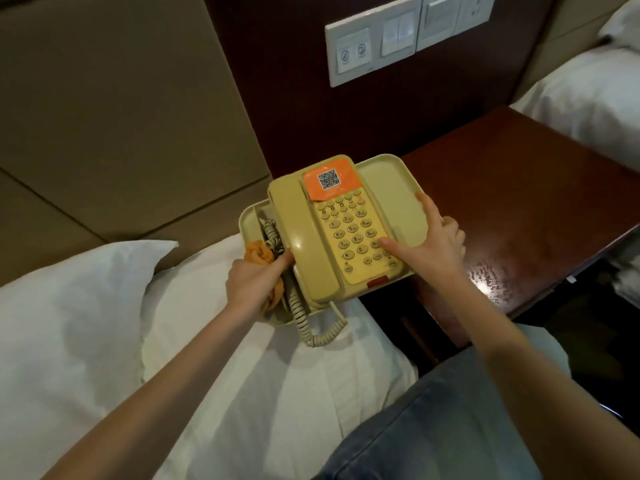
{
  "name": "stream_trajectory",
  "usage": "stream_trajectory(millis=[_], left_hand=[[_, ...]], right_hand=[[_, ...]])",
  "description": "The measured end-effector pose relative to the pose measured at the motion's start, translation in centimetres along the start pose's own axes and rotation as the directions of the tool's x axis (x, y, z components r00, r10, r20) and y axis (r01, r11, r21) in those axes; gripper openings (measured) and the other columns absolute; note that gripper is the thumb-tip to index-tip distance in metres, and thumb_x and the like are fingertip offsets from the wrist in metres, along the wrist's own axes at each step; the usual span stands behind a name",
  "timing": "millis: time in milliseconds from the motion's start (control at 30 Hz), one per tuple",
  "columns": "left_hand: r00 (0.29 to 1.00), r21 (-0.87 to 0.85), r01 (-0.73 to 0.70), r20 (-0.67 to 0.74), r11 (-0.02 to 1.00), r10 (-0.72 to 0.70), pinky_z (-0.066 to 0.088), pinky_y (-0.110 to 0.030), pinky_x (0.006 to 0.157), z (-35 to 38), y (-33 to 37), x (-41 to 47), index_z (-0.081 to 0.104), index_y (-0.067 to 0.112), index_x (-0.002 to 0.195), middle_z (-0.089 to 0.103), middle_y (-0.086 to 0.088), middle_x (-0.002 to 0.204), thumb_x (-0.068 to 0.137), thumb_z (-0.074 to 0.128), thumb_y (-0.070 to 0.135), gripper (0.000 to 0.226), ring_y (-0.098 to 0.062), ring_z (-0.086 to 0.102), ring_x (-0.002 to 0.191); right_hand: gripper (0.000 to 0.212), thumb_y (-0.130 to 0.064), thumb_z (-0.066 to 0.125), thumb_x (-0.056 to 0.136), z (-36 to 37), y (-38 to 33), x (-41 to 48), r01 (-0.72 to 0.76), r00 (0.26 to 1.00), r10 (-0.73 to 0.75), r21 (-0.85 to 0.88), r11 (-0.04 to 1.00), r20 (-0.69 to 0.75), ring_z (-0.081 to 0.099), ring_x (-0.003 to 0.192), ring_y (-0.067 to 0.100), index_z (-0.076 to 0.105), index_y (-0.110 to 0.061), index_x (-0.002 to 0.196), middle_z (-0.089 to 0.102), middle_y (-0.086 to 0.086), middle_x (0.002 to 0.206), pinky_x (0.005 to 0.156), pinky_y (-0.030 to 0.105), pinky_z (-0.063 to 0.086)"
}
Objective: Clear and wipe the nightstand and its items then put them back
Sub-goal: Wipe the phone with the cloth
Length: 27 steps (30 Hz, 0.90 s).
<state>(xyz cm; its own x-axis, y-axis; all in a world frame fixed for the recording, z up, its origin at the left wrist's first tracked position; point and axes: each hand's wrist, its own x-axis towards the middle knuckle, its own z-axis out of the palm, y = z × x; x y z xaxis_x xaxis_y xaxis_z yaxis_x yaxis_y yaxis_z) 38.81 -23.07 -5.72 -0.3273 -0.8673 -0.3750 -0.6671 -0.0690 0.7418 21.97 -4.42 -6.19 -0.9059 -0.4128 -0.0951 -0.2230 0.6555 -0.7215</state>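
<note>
Obs.: telephone (346, 230) sits on a beige tray (381, 178). The tray straddles the left edge of the counter (519, 202), the nightstand's glossy top. Its right end is over the wood and its left end over the bed (277, 375).

Left hand (251, 277): fingers curled round a bunched orange cloth (258, 254), at the tray's left side just beside the handset (301, 237). We cannot tell whether it also grips the tray rim.

Right hand (433, 244): fingers (427, 202) spread, thumb resting on the keypad, the others on the tray's right part.

Orientation: keypad faces up. The telephone's long axis runs away from us toward the headboard wall, label end far, red-button end near, and the far end leans a little left. The handset lies parallel along its left side. The tray's long axis runs crosswise, with its right end set farther back.

Judgement: we read the step as setting the tray back on the counter. To do it well, we would:
- move it rightward as one unit and keep it level so the telephone does not slide;
- ease the thumb off the keys;
- bring the coiled cord (311, 327), which hangs off the near edge onto the bed, along so it does not snag;
- square the tray to the wall.
</note>
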Motion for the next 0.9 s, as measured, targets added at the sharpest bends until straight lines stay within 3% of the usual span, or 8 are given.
stream_trajectory(millis=[133,233,333,467,600,700,900], left_hand=[[0.998,-0.038,-0.010,0.068,0.999,0.012,0.050,-0.033,0.074,4.9,3.3,0.9,0.064,0.014,0.093,0.067,-0.004,0.086,0.054,0.070,0.068,0.067,-0.021,0.062,0.085],[0.996,-0.053,-0.027,0.078,0.998,0.031,0.052,-0.036,0.079,8.5,5.2,1.5,0.064,0.016,0.085,0.068,-0.006,0.083,0.043,0.065,0.075,0.072,-0.022,0.063,0.083],[0.994,0.031,-0.070,0.086,0.997,0.067,0.051,-0.039,0.083,11.8,7.2,2.2,0.061,0.021,0.076,0.067,-0.005,0.081,0.050,0.061,0.080,0.064,-0.023,0.063,0.082],[0.998,0.051,-0.034,0.063,0.998,0.030,0.051,-0.044,0.085,16.4,8.5,4.3,0.065,0.016,0.095,0.068,-0.006,0.092,0.021,0.043,0.100,0.114,-0.026,0.063,0.090],[0.998,0.109,-0.029,0.056,0.994,0.023,0.044,-0.046,0.093,19.6,9.9,4.5,0.060,0.010,0.109,0.063,-0.007,0.106,0.029,0.045,0.094,0.117,-0.029,0.058,0.104],[0.999,0.133,0.020,0.043,0.991,-0.026,0.045,-0.046,0.093,21.3,10.1,5.0,0.059,0.011,0.109,0.063,-0.008,0.106,0.020,0.037,0.100,0.127,-0.030,0.057,0.103],[0.998,0.202,0.026,0.058,0.979,-0.038,0.036,-0.044,0.101,22.3,11.0,5.3,0.035,-0.003,0.132,0.044,-0.019,0.132,0.062,0.059,0.076,0.108,-0.037,0.040,0.124]], right_hand=[[0.095,-0.058,0.072,0.066,-3.1,2.0,4.2,-0.030,0.999,0.029,-0.047,0.998,-0.035,0.025,0.130,0.036,0.017,-0.043,0.143,0.028,0.019,0.141,0.107,0.048,0.022],[0.093,-0.057,0.071,0.068,-4.7,4.0,7.4,-0.063,0.998,0.062,-0.065,0.996,-0.017,0.024,0.131,0.035,0.018,-0.044,0.142,0.029,0.018,0.141,0.107,0.048,0.021],[0.088,-0.054,0.071,0.070,-5.9,6.0,10.2,-0.103,0.994,0.104,-0.048,0.993,0.019,0.023,0.131,0.034,0.020,-0.044,0.142,0.029,0.017,0.140,0.108,0.048,0.020],[0.083,-0.051,0.071,0.072,-7.4,8.1,14.0,-0.112,0.993,0.113,-0.048,0.993,0.036,0.023,0.130,0.035,0.024,-0.045,0.139,0.029,0.017,0.140,0.108,0.049,0.021],[0.078,-0.049,0.070,0.073,-8.6,10.0,17.1,-0.130,0.990,0.134,-0.076,0.989,0.047,0.024,0.131,0.036,0.027,-0.045,0.138,0.029,0.016,0.142,0.109,0.048,0.020],[0.073,-0.051,0.068,0.075,-8.8,11.0,18.7,-0.129,0.991,0.132,-0.115,0.985,0.019,0.028,0.129,0.036,0.029,-0.043,0.136,0.035,0.016,0.139,0.108,0.044,0.017],[0.077,-0.058,0.068,0.070,-8.0,11.8,20.5,-0.104,0.992,0.112,-0.128,0.986,0.053,0.023,0.133,0.035,0.029,-0.045,0.135,0.032,0.016,0.142,0.109,0.045,0.013]])
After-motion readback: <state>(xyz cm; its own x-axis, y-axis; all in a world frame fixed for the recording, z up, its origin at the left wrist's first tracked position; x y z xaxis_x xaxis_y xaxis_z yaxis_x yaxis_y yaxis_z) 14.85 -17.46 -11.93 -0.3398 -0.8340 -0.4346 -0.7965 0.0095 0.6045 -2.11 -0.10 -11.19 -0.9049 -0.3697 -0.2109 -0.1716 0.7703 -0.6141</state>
